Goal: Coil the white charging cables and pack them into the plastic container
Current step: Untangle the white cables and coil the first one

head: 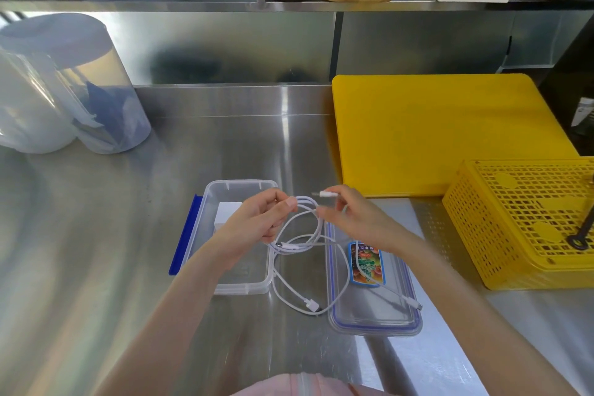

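Note:
My left hand (257,222) pinches several loops of a white charging cable (308,225) above the clear plastic container (244,186). My right hand (353,219) grips the same cable near its plug end, which sticks out to the left between the fingers. Loose loops hang down between the hands. A second white cable (321,302) lies on the steel counter, running across the container's lid (376,315). Inside the container sits a white block (226,212), partly hidden by my left hand.
The lid carries a colourful label (366,264) and blue clips. A yellow cutting board (434,132) lies at the back right, with a yellow perforated basket (527,222) in front of it. Translucent tubs (64,83) stand at the left. A shelf runs above.

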A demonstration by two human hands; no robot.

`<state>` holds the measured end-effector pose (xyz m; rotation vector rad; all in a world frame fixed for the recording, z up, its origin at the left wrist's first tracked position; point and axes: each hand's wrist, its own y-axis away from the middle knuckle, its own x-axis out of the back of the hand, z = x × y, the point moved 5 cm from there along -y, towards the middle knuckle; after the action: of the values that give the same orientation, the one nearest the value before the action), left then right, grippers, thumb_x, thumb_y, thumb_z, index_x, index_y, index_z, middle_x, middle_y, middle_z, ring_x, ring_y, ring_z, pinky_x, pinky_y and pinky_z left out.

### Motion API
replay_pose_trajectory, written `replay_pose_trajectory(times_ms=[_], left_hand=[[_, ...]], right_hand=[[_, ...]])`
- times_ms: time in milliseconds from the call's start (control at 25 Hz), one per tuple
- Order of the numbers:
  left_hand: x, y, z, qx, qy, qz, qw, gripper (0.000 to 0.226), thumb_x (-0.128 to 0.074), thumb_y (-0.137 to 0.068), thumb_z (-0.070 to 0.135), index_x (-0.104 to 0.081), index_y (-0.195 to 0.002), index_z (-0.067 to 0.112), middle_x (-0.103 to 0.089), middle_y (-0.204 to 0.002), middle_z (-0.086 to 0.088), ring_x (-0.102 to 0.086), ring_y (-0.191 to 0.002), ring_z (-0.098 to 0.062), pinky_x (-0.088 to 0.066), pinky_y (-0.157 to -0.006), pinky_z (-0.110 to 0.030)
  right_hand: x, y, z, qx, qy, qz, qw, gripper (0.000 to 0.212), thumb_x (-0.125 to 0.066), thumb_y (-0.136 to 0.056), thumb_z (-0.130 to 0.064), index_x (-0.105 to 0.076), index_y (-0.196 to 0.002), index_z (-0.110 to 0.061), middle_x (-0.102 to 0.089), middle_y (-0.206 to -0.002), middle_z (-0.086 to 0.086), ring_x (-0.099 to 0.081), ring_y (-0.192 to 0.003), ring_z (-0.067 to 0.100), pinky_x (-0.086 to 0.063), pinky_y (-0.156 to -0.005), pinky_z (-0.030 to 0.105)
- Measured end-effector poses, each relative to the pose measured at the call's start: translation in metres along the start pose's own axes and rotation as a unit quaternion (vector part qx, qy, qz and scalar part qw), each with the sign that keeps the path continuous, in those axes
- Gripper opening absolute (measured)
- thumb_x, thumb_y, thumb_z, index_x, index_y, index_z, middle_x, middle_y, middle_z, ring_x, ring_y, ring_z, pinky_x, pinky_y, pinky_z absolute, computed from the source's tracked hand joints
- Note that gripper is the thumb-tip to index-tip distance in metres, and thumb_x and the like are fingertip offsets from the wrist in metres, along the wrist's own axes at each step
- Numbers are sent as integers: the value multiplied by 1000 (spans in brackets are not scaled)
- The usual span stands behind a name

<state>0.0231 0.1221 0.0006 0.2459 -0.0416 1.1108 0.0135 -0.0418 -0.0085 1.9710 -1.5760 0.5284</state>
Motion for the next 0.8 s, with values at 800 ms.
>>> replay_pose_trajectory(times_ms=[800], left_hand=[[-23, -10, -4, 52, 388, 15, 920, 24, -49, -89, 21, -59, -68, 15, -58, -51, 7, -60, -53, -6, -56, -60, -22]], right_hand=[[-12, 5, -18, 48, -254, 167, 951, 31, -31, -95, -35, -47, -73, -22, -52, -56, -2, -50, -45, -2, -43, -48, 11]])
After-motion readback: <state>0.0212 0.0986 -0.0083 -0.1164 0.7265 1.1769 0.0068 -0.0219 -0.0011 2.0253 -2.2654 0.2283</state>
